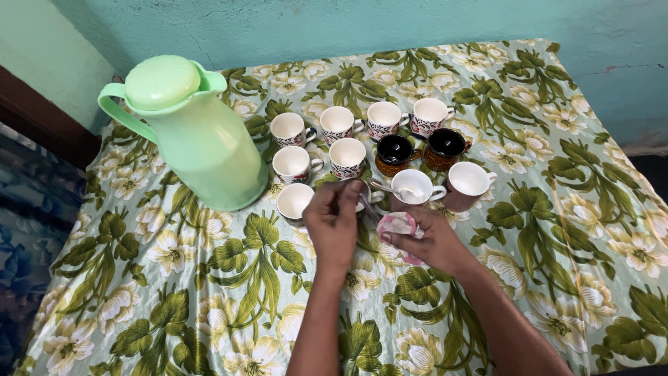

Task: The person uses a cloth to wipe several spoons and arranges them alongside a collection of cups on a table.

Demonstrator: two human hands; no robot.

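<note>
Near the white cups (346, 154), our left hand (332, 224) pinches a metal spoon (387, 186); our right hand (433, 241) grips a pink cloth (396, 224) for wiping it.

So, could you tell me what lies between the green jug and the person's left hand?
In the head view, one empty white cup stands on the floral tablecloth between the green jug and the left hand; nothing else lies there.
</note>
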